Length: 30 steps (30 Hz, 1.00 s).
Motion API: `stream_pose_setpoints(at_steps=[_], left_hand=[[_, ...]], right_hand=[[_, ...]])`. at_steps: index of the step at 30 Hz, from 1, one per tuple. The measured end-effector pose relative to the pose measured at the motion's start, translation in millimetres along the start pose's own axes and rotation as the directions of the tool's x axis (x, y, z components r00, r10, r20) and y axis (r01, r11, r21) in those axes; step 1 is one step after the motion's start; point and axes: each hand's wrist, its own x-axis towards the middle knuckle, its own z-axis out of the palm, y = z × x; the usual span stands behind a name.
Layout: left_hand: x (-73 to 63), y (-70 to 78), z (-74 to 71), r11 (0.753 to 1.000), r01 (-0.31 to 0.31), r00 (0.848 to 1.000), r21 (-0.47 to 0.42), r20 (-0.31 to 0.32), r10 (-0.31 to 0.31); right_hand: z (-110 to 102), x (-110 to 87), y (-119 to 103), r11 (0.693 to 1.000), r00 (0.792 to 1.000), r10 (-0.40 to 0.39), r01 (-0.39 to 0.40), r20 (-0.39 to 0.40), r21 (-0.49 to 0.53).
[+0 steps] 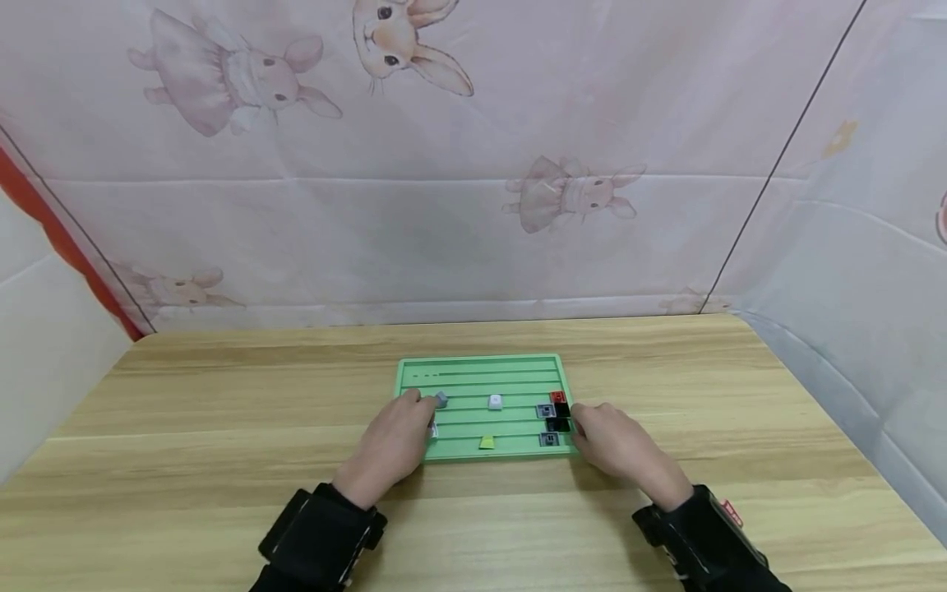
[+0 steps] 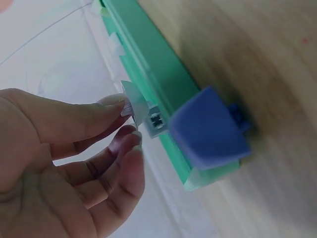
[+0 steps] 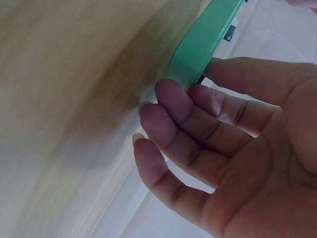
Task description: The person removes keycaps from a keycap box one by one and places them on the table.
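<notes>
A shallow green tray [image 1: 459, 448] with raised rows lies on the table. My left hand [image 1: 395, 436] is over its left side, and in the left wrist view thumb and fingertips pinch a pale grey keycap [image 2: 134, 103]. Close by, a white keycap [image 2: 155, 121] shows a cross-shaped socket. A blue keycap [image 2: 210, 131] looms large in front of the tray's wall. My right hand [image 1: 617, 444] grips the tray's right edge by thumb and index finger, beside black keycaps [image 1: 558, 425]; its other fingers are loosely bent.
On the tray sit a white keycap [image 1: 495, 402] near the middle and a yellow-green one [image 1: 487, 442] in front. A red piece [image 1: 558, 396] and grey ones [image 1: 549, 440] cluster at its right. Behind the wooden table [image 1: 259, 370] hangs a rabbit-print cloth [image 1: 444, 238].
</notes>
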Motion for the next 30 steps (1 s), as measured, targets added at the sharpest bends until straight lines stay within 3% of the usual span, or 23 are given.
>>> stream_pose_setpoints(at_steps=[7, 21, 30], left_hand=[[-7.5, 2.6, -8.9, 1.000, -0.021, 0.999, 0.000, -0.025, 0.021], [-29.3, -2.2, -21.4, 0.991, 0.059, 0.998, -0.120, 0.021, -0.057], [-33.9, -7.5, -24.6, 0.986, 0.098, 0.994, -0.134, 0.060, -0.091]], right_hand=[[0.8, -0.3, 0.4, 1.000, 1.000, 0.002, -0.002, 0.001, -0.001], [1.5, 0.1, 0.9, 1.000, 1.000, -0.003, 0.003, -0.003, -0.009], [1.4, -0.3, -0.4, 1.000, 1.000, -0.003, 0.003, -0.006, -0.007]])
